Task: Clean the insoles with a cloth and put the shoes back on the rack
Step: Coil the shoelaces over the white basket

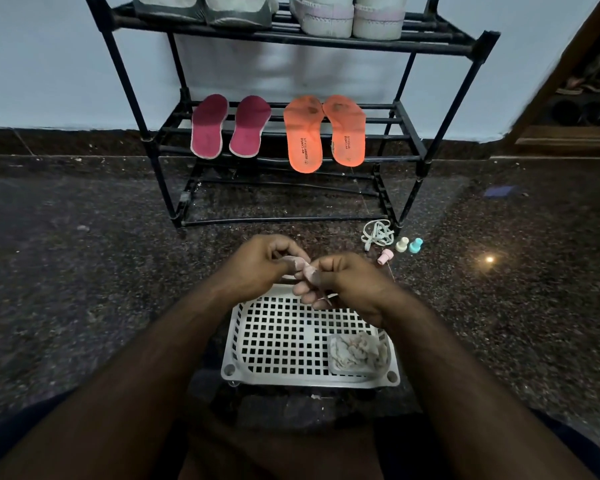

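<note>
Both hands meet above the far edge of the white basket [278,341]: the left hand [260,263] and right hand [343,282] each pinch a small pale cloth [303,268] between curled fingers. The pink insoles [229,126] and orange insoles [324,131] lie on the rack's [440,126] middle shelf, well beyond the hands. Two pairs of shoes [267,12] stand on the top shelf.

Four insoles, two pink [209,126] and two orange [303,133], four shoes [238,8], one rack [426,46], one tray [281,341], three small caps [401,244], and two hands [262,265].
</note>
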The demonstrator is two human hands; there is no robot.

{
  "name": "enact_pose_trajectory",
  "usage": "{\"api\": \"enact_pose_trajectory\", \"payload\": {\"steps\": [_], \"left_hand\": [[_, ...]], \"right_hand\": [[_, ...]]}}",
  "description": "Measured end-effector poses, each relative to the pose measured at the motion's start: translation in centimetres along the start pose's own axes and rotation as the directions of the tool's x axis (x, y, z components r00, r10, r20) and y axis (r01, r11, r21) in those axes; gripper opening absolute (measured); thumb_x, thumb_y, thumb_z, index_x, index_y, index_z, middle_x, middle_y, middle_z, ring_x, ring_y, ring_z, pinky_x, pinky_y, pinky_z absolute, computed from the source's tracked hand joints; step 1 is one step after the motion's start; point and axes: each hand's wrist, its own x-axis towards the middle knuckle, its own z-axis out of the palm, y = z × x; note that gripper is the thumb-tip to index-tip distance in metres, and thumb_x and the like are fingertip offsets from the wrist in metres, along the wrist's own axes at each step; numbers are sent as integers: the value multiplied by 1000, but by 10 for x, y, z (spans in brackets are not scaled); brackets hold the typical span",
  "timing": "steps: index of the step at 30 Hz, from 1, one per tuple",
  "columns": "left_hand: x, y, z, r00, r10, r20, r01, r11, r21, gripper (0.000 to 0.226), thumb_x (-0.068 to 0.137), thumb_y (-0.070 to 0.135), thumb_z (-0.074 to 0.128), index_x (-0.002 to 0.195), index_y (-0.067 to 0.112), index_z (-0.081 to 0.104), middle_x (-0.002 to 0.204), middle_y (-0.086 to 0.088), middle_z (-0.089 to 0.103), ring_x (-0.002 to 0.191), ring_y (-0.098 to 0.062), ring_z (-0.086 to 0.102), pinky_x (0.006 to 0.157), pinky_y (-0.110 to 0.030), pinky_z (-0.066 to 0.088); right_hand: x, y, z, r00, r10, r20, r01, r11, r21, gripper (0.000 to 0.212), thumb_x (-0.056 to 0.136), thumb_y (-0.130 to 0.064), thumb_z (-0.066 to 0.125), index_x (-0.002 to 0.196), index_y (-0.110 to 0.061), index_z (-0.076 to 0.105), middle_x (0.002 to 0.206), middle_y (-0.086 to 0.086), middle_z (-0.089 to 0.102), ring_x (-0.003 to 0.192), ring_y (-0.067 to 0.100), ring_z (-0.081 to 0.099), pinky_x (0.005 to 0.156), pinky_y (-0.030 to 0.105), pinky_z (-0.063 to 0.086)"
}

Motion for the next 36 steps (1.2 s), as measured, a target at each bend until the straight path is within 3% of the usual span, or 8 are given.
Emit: {"api": "enact_pose_trajectory", "payload": {"steps": [8, 11, 15, 17, 23, 29, 33, 36], "left_hand": [[1, -5, -1, 998, -39, -55, 35, 996, -82, 13, 99, 11, 61, 97, 15, 73, 81, 3, 72, 68, -9, 64, 63, -27, 52], [-3, 0, 11, 999, -32, 9, 32, 999, 12, 15, 101, 18, 59, 94, 24, 71, 76, 4, 69, 64, -11, 59, 61, -32, 50], [-7, 4, 18, 994, -64, 89, 53, 991, 123, 15, 100, 34, 60, 95, 28, 72, 91, -6, 71, 84, -30, 66, 77, -50, 55], [-7, 3, 16, 994, -70, 89, 56, 986, 156, 16, 98, 39, 60, 95, 29, 72, 92, -2, 72, 88, -28, 67, 83, -55, 56], [-6, 8, 5, 997, 19, -73, -1, 973, 232, 7, 95, 29, 67, 92, 29, 73, 91, 14, 70, 86, -3, 65, 80, -37, 56], [0, -3, -2, 973, 90, -211, -50, 981, 188, 14, 94, 20, 68, 84, 29, 71, 89, 12, 68, 84, -4, 64, 74, -34, 54], [2, -5, -2, 974, 29, -226, -24, 999, 27, 14, 98, 20, 63, 90, 27, 73, 90, 7, 72, 84, -11, 68, 76, -37, 56], [0, -9, 1, 996, -22, -83, 30, 995, 99, 18, 101, 24, 57, 92, 33, 70, 82, 12, 70, 74, -7, 64, 70, -38, 54]], "right_hand": [[-9, -15, 4, 972, -164, 169, 55, 855, 515, 25, 99, -7, 44, 109, -1, 66, 101, 17, 70, 86, 24, 69, 81, 37, 57], [-1, -21, 13, 935, -336, -109, 301, 595, 746, 21, 93, -8, 49, 107, -4, 65, 115, 18, 69, 108, 30, 67, 95, 41, 54], [20, -8, 8, 777, -429, -461, 604, 715, 352, 20, 98, 0, 50, 111, -4, 65, 115, 14, 70, 114, 22, 65, 96, 34, 52], [26, 6, 4, 720, -484, -498, 557, 830, -1, 20, 98, -3, 53, 112, -6, 68, 111, 5, 72, 108, 14, 67, 93, 36, 55], [34, 23, 4, 862, -404, -305, 175, 803, -569, 17, 98, -16, 54, 95, -21, 70, 87, -6, 71, 77, 10, 65, 73, 30, 51], [19, 8, 12, 998, -51, -22, 54, 989, 139, 28, 103, -6, 39, 105, -7, 67, 74, 5, 64, 67, 16, 62, 87, 44, 49], [9, -5, 12, 984, -80, 157, -2, 884, 467, 25, 102, -5, 40, 108, 2, 64, 74, 9, 60, 66, 20, 61, 105, 54, 41], [7, -14, 12, 977, -213, 1, 148, 684, 714, 22, 98, -7, 44, 104, 0, 64, 89, 16, 71, 85, 29, 71, 100, 48, 49]]}}
